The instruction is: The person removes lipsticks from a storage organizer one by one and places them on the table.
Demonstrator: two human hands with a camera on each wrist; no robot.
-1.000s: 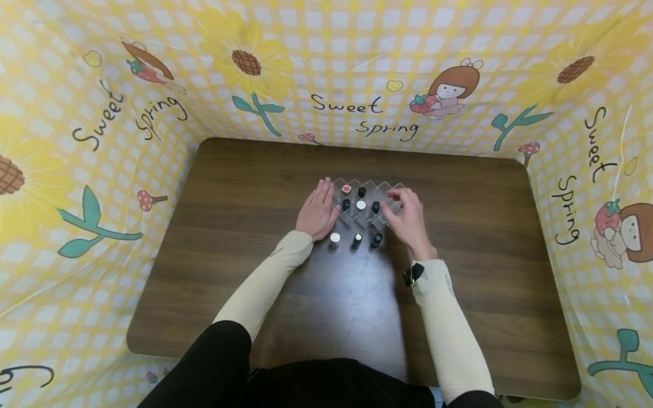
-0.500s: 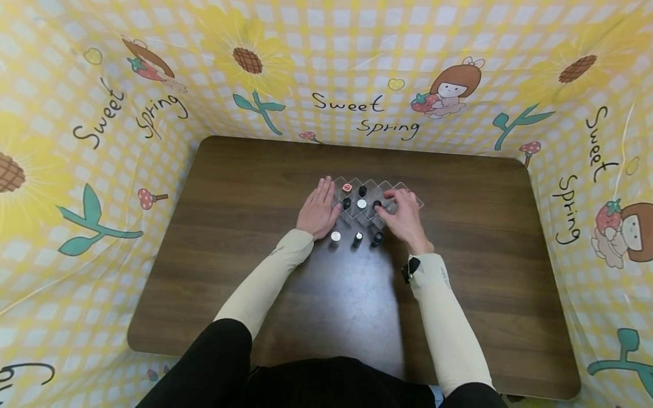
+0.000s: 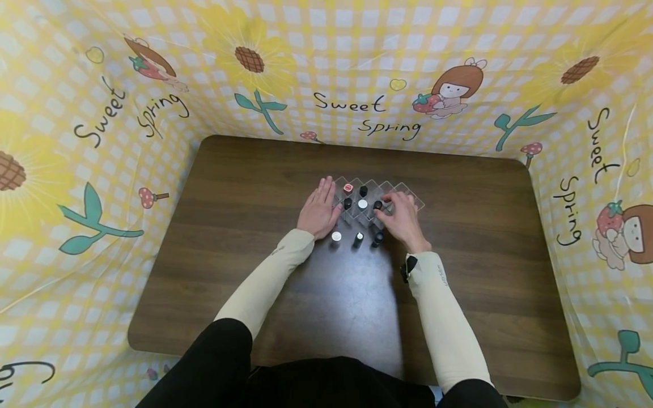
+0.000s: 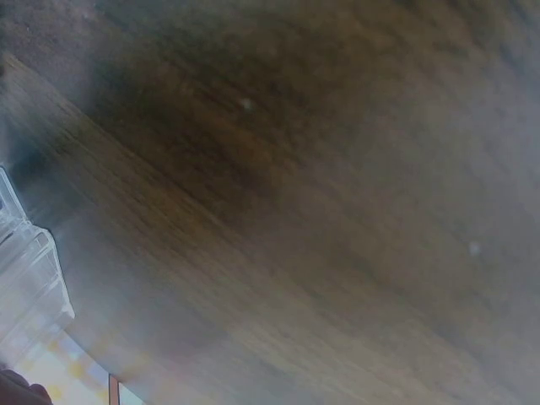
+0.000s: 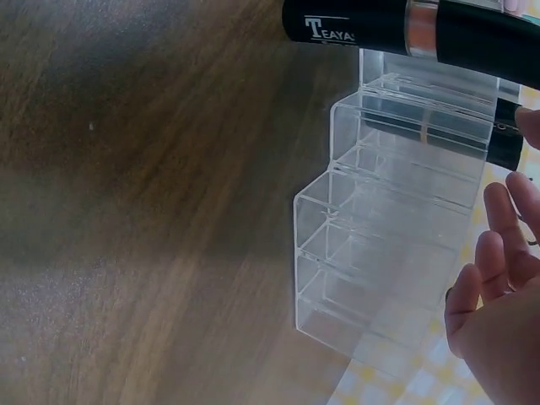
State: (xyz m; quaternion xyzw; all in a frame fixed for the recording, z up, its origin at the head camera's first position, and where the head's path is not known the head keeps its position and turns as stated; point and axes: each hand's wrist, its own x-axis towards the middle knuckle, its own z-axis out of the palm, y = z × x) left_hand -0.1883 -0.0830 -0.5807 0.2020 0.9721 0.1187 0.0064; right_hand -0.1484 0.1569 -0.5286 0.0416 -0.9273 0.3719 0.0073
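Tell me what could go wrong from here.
The right hand seems to pinch only the top of a black cosmetic tube in the clear plastic organizer, so its fingers could slip, or lifting might drag the organizer along. The black TEAYA-labelled tube stands on the table close to that hand and could get knocked over.

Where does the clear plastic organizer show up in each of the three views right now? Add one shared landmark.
Head: the clear plastic organizer is slightly right of centre, between the left hand and the right hand.
Left wrist: only part of the clear plastic organizer shows, at the left edge, below mid-height.
Right wrist: the clear plastic organizer is large, right of centre.
Shared landmark: the brown wood-grain table.
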